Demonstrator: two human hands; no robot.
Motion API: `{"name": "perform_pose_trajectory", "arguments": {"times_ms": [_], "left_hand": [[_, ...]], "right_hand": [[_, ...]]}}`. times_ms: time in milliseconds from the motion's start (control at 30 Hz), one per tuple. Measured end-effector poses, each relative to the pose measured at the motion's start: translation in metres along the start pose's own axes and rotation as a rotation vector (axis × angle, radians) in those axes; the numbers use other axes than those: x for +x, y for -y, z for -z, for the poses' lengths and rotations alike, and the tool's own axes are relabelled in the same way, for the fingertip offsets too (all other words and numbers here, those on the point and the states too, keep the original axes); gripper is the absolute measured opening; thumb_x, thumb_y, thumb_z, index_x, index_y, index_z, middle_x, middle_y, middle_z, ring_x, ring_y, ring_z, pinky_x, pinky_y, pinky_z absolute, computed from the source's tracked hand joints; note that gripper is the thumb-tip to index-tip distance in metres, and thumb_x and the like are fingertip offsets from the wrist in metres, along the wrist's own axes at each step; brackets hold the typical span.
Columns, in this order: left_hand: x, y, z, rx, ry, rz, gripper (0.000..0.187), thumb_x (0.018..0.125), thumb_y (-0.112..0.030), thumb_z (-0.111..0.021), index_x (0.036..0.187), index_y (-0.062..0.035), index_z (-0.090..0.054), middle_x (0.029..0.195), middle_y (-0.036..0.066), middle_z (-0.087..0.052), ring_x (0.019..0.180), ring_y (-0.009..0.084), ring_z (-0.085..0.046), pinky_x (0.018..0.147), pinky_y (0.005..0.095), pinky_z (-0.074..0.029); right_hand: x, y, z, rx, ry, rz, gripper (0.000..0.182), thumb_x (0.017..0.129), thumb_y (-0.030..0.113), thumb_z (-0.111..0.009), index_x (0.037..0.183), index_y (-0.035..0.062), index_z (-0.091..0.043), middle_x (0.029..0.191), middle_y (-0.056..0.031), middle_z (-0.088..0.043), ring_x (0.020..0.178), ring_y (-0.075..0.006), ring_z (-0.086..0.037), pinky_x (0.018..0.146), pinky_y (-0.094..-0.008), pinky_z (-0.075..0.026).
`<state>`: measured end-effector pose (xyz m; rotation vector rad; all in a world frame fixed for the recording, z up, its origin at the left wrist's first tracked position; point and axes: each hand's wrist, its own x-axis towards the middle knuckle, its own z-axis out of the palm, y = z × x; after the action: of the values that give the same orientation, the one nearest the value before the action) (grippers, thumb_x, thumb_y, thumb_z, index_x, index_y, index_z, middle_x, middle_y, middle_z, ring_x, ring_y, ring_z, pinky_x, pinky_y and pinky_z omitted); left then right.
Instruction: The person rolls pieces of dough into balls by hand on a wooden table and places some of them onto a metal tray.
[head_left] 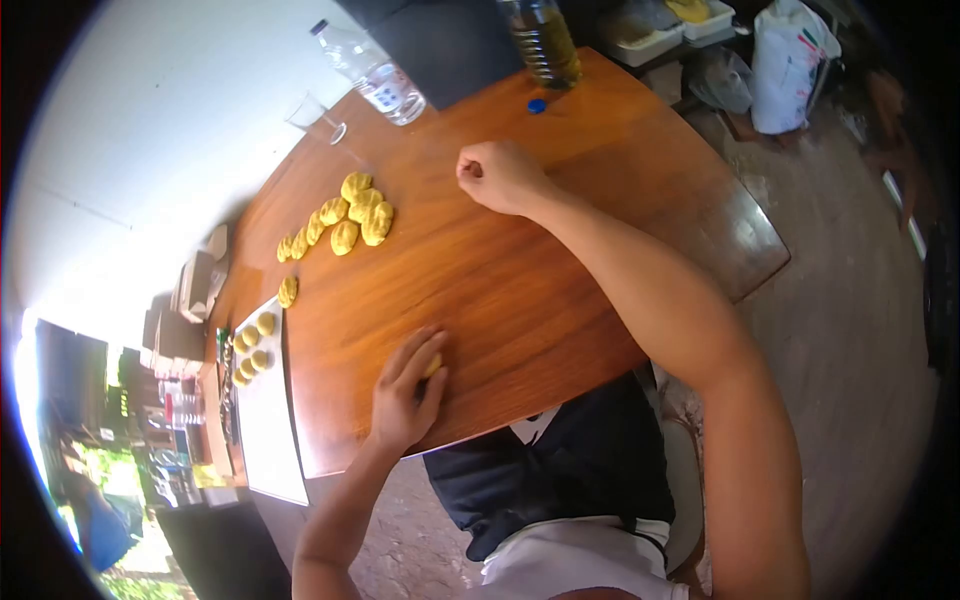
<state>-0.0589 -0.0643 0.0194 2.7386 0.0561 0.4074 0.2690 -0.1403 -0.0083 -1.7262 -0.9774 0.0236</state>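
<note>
Dough (434, 366) partly hidden by left hand (405, 388), amber bottle (546, 50) cropped

Wood table (520, 320), brown, glossy top. On it: loose cluster of ridged yellow pieces (344, 238), tail running left; a lone one near the white board (265, 440). Small yellow piece (434, 365) under left hand (406, 390). Far side: drinking glass (318, 119), water bottle (375, 78), oil bottle (546, 48), all upright; blue cap (537, 105) just beside the oil.
</note>
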Motion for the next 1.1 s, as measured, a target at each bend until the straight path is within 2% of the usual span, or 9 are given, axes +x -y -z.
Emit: {"name": "perform_pose_trajectory", "arguments": {"times_ms": [133,200,367,433,500,633,800,933,1100], "left_hand": [[0.019,0.037,0.010,0.120,-0.107,0.085,0.038,0.093,-0.007,-0.067,0.130,0.0005,-0.067,0.133,0.024,-0.066,0.125,0.0422,-0.062,0.105,0.0464,-0.051],[0.062,0.039,-0.003,-0.026,-0.109,0.098,0.037,0.094,-0.008,-0.065,0.130,0.0012,-0.067,0.135,0.024,-0.064,0.126,0.0408,-0.062,0.106,0.0467,-0.050],[0.068,0.007,-0.016,-0.039,0.046,-0.159,0.042,0.094,-0.004,-0.062,0.136,0.0013,-0.063,0.142,0.022,-0.060,0.140,0.0392,-0.052,0.116,0.0457,-0.042],[0.022,-0.007,0.006,-0.016,0.111,-0.106,0.044,0.094,-0.003,-0.062,0.138,0.0001,-0.062,0.144,0.023,-0.059,0.146,0.0404,-0.044,0.120,0.0474,-0.038],[-0.019,0.004,0.015,-0.042,0.051,-0.018,0.049,0.092,-0.005,-0.066,0.140,-0.0017,-0.060,0.141,0.022,-0.061,0.142,0.0405,-0.048,0.118,0.0478,-0.041],[-0.006,0.040,0.014,-0.137,-0.041,0.218,0.043,0.092,-0.008,-0.068,0.134,-0.0014,-0.064,0.142,0.022,-0.059,0.141,0.0400,-0.050,0.115,0.0472,-0.044],[0.090,0.023,-0.022,-0.079,-0.077,-0.129,0.016,0.088,-0.006,-0.070,0.102,-0.0006,-0.067,0.119,0.020,-0.064,0.110,0.0407,-0.061,0.094,0.0458,-0.052],[0.038,0.007,-0.012,0.028,-0.126,-0.133,0.010,0.086,-0.003,-0.069,0.096,-0.0031,-0.066,0.102,0.017,-0.062,0.094,0.0375,-0.060,0.084,0.0448,-0.050],[0.022,0.026,0.000,0.114,-0.147,0.049,0.010,0.085,-0.004,-0.070,0.092,-0.0025,-0.064,0.098,0.016,-0.061,0.093,0.0375,-0.059,0.083,0.0461,-0.050]], "right_hand": [[0.002,0.005,-0.005,-0.044,0.015,-0.048,0.015,0.089,0.021,-0.065,0.089,0.0081,-0.072,0.086,-0.0123,-0.074,0.081,-0.0340,-0.071,0.074,-0.0459,-0.055],[0.003,0.005,-0.009,-0.067,0.013,-0.032,0.014,0.089,0.021,-0.066,0.089,0.0077,-0.072,0.085,-0.0128,-0.074,0.081,-0.0339,-0.071,0.073,-0.0453,-0.055],[0.001,0.001,0.001,-0.007,0.015,0.010,0.012,0.088,0.017,-0.067,0.088,0.0058,-0.072,0.085,-0.0133,-0.074,0.080,-0.0309,-0.072,0.071,-0.0414,-0.055],[-0.001,0.006,0.005,-0.018,0.002,0.016,0.012,0.089,0.017,-0.067,0.089,0.0063,-0.073,0.086,-0.0123,-0.075,0.079,-0.0302,-0.071,0.071,-0.0410,-0.055],[0.002,0.005,0.001,-0.031,0.025,-0.040,0.012,0.089,0.017,-0.067,0.089,0.0068,-0.073,0.086,-0.0118,-0.075,0.079,-0.0307,-0.071,0.071,-0.0412,-0.055],[0.005,0.005,-0.004,-0.066,0.042,-0.055,0.012,0.090,0.018,-0.066,0.088,0.0065,-0.071,0.086,-0.0117,-0.074,0.079,-0.0303,-0.071,0.071,-0.0417,-0.055],[0.004,-0.002,0.002,-0.012,0.021,0.005,0.012,0.090,0.017,-0.066,0.088,0.0058,-0.071,0.085,-0.0119,-0.074,0.078,-0.0300,-0.070,0.070,-0.0417,-0.054],[0.006,-0.002,0.001,0.031,0.100,0.003,0.012,0.090,0.016,-0.066,0.087,0.0053,-0.071,0.084,-0.0120,-0.074,0.078,-0.0304,-0.070,0.071,-0.0418,-0.054],[0.002,0.004,-0.003,-0.087,0.068,0.001,0.012,0.090,0.015,-0.065,0.087,0.0047,-0.070,0.081,-0.0113,-0.073,0.075,-0.0283,-0.069,0.068,-0.0397,-0.053]]}}
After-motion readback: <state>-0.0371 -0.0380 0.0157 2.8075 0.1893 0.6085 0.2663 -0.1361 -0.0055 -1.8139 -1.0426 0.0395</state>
